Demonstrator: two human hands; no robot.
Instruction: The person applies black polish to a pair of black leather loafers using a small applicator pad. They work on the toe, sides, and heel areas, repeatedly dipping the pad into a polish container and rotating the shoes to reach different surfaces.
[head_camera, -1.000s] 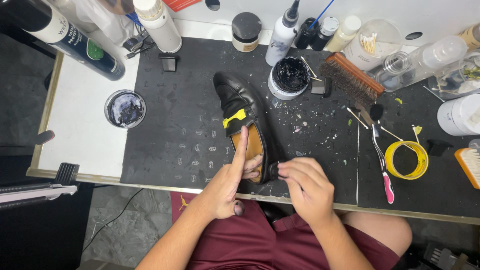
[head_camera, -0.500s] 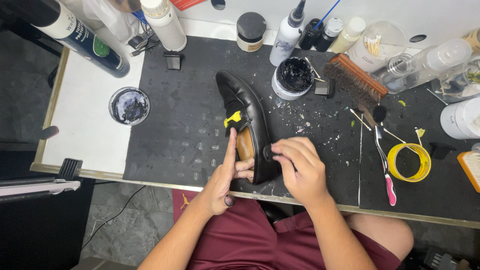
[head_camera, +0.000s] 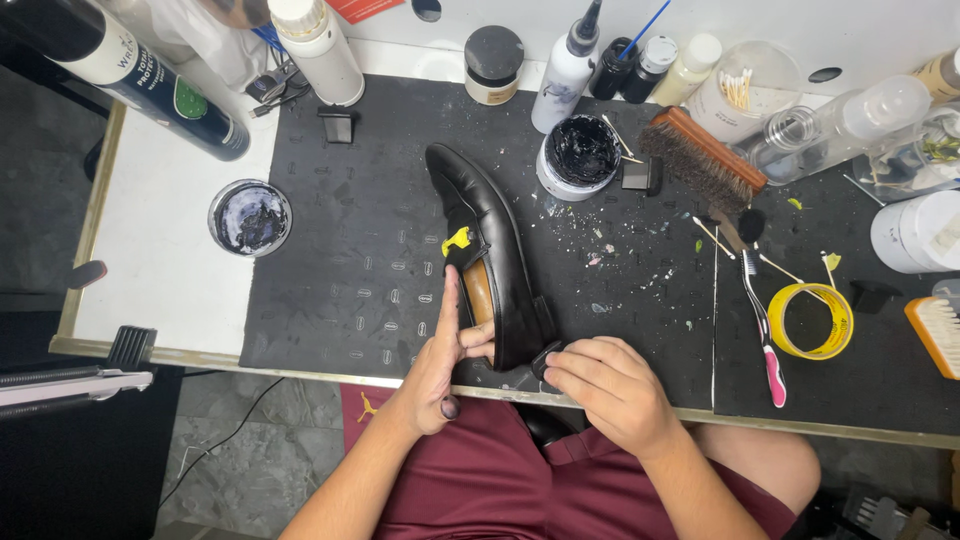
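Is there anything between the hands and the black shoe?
No. The left hand lies flat against the shoe at its opening, and the right hand is at its heel. Nothing visible sits between them.

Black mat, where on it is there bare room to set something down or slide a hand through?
Bare mat lies between the black shoe and the open tin, reaching the front edge beside the left hand. A smaller patch sits above the right hand. Around the wooden brush, swabs and yellow tape roll it is crowded.
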